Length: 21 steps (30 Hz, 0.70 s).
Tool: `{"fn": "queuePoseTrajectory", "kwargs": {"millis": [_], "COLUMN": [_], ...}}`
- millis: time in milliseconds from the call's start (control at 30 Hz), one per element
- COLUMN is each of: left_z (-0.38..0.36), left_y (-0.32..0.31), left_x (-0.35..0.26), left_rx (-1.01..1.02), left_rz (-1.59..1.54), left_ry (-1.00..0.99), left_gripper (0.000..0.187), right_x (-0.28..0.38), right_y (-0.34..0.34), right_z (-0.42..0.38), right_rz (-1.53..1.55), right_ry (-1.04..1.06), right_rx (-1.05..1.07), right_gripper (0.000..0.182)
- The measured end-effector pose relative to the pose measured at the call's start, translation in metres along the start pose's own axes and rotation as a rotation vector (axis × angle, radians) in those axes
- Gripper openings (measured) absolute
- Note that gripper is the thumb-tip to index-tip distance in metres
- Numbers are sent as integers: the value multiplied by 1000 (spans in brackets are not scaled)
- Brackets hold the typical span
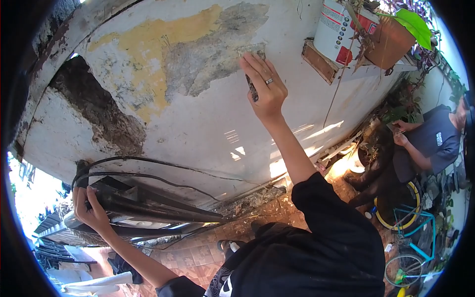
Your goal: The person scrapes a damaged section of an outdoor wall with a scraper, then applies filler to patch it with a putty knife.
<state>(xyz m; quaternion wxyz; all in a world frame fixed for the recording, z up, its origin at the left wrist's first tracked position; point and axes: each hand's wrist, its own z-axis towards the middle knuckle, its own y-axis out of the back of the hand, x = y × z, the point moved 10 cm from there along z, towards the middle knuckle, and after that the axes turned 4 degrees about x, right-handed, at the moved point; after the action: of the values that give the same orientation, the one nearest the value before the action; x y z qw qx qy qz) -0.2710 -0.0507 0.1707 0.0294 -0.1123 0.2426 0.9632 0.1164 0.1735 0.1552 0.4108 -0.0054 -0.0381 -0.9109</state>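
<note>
– Black shirt [321,252] right up close, and beyond it the big white wall [198,136], worn to yellow and grey across one wide patch [208,54]!

– Below that, a dark metal frame [143,210], with loose cables [148,160] looping over it. Any danger?

– One sideways swing of the left arm could snag those cables, I'd say. Up right, there's a paint bucket [334,29] on a ledge [319,62]; a careless knock might tip it.

– And the hands?

– Left hand [91,213]: fingers curled at the frame's left end, but frame or cable, I can't tell what that grip has. Right hand [269,91]: grip closed on a flat tool [252,89]!

– Where's that tool?

– Between palm and wall, at the grey patch's right edge. Lean too hard, and crumbly plaster could give, skidding those knuckles across the rough surface.
</note>
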Motion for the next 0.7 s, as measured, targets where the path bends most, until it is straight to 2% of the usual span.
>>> {"fn": "queuePoseTrajectory", "kwargs": {"millis": [67,233,333,467,533,700], "left_z": [-1,0,-1,-1,-2,-3], "left_y": [0,2,2,3,3,4], "left_x": [0,-6,-3,-3,0,-2], "left_rx": [-17,-15,-28,-52,-37,-74], "left_rz": [-26,50,7,18,49,46], "left_ry": [6,-24,12,-27,5,-40], "left_gripper": [23,22,21,20,18,18], "right_x": [4,9,15,17,23,20], "right_y": [-1,-10,-11,0,-6,-7], "right_z": [0,-3,-1,-3,-6,-8], "right_rz": [-4,103,113,146,67,5], "right_ry": [22,-233,-294,-300,-246,-184], "right_rx": [42,-165,-230,-220,-84,-53], "right_gripper": [49,63,66,67,61,58]}}
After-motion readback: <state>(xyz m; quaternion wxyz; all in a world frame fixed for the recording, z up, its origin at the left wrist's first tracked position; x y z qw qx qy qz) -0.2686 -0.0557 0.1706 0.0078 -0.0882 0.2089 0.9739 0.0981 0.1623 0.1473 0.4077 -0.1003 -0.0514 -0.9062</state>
